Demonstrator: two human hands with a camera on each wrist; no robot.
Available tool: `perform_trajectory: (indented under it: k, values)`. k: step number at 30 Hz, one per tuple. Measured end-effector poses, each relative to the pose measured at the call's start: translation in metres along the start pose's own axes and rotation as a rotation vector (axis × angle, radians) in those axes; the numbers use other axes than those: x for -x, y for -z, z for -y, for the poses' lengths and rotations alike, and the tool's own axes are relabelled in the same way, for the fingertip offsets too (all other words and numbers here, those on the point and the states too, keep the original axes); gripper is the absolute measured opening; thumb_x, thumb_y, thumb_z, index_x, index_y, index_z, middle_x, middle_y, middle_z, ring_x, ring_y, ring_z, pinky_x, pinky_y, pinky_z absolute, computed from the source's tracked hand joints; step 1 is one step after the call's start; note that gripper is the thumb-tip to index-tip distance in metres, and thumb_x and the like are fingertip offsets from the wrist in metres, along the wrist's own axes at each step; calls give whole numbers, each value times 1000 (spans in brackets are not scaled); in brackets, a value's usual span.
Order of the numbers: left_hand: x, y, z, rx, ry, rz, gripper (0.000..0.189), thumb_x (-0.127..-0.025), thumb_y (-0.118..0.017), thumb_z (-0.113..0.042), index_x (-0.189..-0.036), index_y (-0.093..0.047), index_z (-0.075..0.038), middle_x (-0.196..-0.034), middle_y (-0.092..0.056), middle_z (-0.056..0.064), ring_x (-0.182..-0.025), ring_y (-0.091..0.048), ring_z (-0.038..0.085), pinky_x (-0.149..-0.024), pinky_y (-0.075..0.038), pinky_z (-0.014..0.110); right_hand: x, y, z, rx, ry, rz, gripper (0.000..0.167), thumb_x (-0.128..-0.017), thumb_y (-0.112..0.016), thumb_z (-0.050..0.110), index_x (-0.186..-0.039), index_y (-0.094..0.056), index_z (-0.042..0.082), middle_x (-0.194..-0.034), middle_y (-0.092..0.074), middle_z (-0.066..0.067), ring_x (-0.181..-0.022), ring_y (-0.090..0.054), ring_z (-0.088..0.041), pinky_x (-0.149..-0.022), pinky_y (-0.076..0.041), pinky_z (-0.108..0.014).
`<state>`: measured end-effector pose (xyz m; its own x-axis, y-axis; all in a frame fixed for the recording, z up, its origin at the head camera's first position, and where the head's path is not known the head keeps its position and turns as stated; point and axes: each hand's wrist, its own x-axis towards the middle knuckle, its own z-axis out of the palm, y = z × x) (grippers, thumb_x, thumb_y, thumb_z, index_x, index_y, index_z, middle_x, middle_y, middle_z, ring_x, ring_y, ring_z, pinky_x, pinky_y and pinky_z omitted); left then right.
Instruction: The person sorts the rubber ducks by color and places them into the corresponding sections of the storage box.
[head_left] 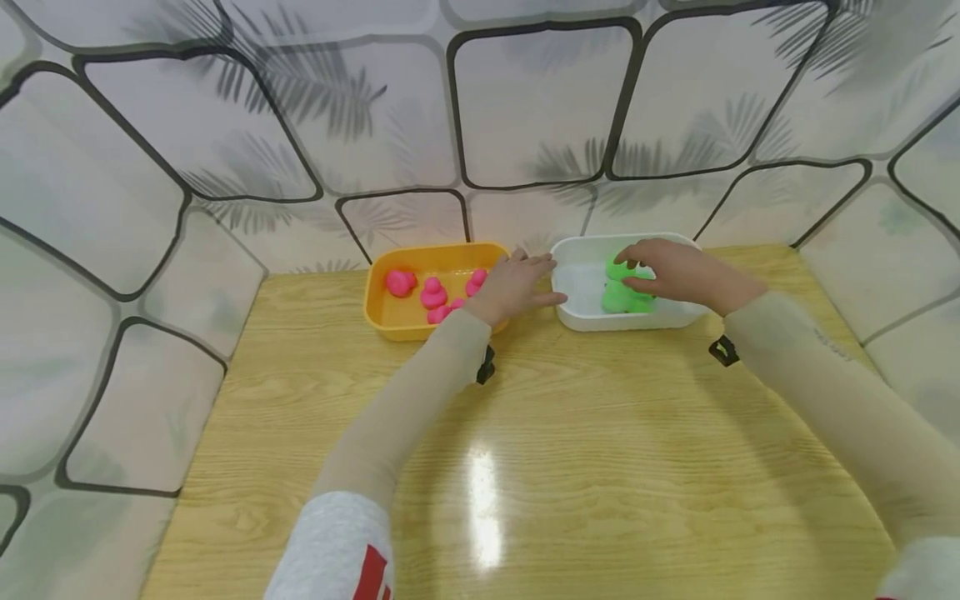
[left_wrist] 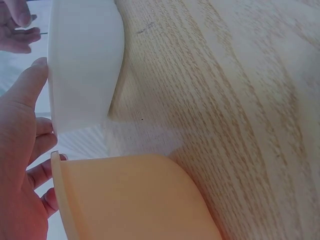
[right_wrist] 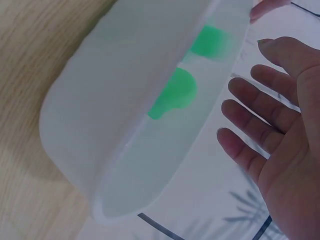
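Observation:
An orange tray (head_left: 371, 312) with several pink rubber ducks (head_left: 432, 293) sits left of a white tray (head_left: 573, 320). Inside the white one lie green rubber ducks (head_left: 618, 297). My left hand (head_left: 513, 287) reaches over the orange tray's right end, fingers extended. In the left wrist view, its thumb meets the white tray's rim (left_wrist: 51, 90), while other fingers lie at the orange rim (left_wrist: 60, 195). Above the white tray, my right hand (head_left: 675, 273) hangs with fingers loosely bent and nothing in its grasp; the right wrist view shows its fingers (right_wrist: 250, 105) spread apart.
Both trays stand on a wooden table (head_left: 600, 450) near its back edge. Behind and beside it rise pale wall panels (head_left: 543, 108) with a dark stone-outline and leaf print. A dark wrist device (head_left: 724, 351) is strapped at each sleeve.

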<state>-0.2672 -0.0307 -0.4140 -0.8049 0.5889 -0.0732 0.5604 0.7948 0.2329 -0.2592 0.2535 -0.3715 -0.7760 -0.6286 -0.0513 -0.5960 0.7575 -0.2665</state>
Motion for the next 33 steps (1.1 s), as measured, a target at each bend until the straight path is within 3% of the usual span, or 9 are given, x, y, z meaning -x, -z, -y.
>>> perform_trajectory:
  k: [12,22,27,33]
  values:
    - [0,-1,2,-10,10,11,76,-101,-58,-61,-159,-44,-15,-166,-39,3,-148,-36,33,-118,-33,49,20,-18,2,-1,12,-50,27,-99,-70,14,-121,-71,-2,-109,-71,-16,-103,-66,-38,-90,-51,-55]
    - [6,0,2,-39,33,6,74,-104,-50,-61,-162,-38,-17,-168,-36,3,-152,-32,34,-123,-28,53,36,-31,3,44,73,-288,19,-96,-72,8,-112,-73,-3,-109,-71,-20,-106,-63,-43,-96,-48,-59]
    - [14,3,4,0,40,-58,67,-107,-48,-55,-162,-39,-18,-165,-40,5,-151,-35,34,-123,-27,54,45,-36,1,36,94,-389,17,-93,-74,4,-108,-72,-3,-109,-70,-21,-107,-61,-45,-95,-46,-61]
    - [31,2,7,-9,18,-116,63,-108,-48,-53,-160,-43,-18,-163,-43,3,-146,-42,31,-121,-30,52,57,-42,4,53,81,-471,24,-92,-75,5,-114,-72,-1,-114,-71,-22,-109,-61,-46,-94,-45,-64]
